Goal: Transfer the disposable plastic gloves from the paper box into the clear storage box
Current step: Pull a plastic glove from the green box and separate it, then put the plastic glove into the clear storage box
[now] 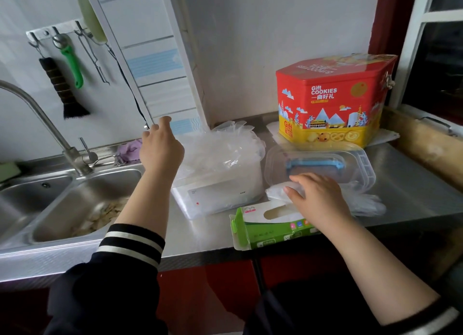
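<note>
The steel counter point(413, 184) carries one clear storage box point(220, 184) heaped with plastic gloves, one clear lid point(355, 164) with a blue handle, one green paper box point(270, 229) at the front edge, and one red cookie tin point(333, 101) near the back edge. Two hands show: left hand point(160, 149), right hand point(318, 197). One faucet point(37, 124) stands by one sink point(82, 209); one brush point(62, 89) hangs on the wall.

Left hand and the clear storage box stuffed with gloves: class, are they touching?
Apart. The head view shows the left hand raised beside the clear storage box, its fingers lifted toward the tiled wall, holding nothing.
</note>
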The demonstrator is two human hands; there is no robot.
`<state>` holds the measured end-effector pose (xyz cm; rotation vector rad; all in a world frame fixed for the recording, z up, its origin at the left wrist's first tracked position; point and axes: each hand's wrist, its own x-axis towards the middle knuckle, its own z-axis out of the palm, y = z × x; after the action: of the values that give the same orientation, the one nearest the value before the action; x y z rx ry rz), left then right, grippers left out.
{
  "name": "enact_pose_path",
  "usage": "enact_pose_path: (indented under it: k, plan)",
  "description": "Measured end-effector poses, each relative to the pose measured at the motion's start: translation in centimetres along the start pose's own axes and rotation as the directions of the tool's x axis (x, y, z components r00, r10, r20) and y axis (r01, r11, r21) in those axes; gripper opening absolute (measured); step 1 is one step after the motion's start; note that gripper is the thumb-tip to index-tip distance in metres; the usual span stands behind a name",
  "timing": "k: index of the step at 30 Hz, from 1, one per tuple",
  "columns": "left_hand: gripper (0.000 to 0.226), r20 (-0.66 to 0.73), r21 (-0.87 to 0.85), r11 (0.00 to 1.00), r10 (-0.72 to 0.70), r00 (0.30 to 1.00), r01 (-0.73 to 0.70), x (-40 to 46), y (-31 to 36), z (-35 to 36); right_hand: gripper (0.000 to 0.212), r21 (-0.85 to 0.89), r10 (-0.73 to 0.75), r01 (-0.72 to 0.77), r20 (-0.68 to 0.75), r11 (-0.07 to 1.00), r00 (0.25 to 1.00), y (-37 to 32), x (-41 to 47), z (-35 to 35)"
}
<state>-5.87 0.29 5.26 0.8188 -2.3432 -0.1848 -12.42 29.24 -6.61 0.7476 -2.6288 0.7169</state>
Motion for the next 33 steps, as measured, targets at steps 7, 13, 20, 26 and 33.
enact_pose_path:
  k: [7,13,20,26,33]
  plan:
    - [0.050,-0.226,-0.336,0.895,0.227,0.947,-0.294,-1.8,4.3,-2.7,0.021,0.026,0.034,-0.035,0.065,0.999,0.997,0.1,0.5,-0.3]
    - [0.025,0.249,-0.815,0.578,0.407,0.879,-0.037,-5.2,8.7,-4.4,0.016,0.323,0.087,-0.052,-0.095,0.945,0.992,0.2,0.5,0.0]
    - [0.013,0.519,-0.716,0.696,0.476,0.710,0.057,-8.7,10.7,-1.9,0.015,0.733,0.209,-0.047,-0.131,0.679,0.969,-0.2,1.1,-2.2]
    - [0.053,0.373,-0.428,0.871,0.413,0.831,-0.241,-8.7,11.8,-0.5,0.021,0.810,0.169,0.141,-0.284,0.570,0.944,-0.2,1.0,-3.0]
    - [0.081,0.522,-0.536,0.842,0.393,0.757,-0.068,-8.6,14.6,-1.2,0.027,0.766,0.095,0.283,-0.408,0.577,0.908,-0.4,0.7,-3.1]
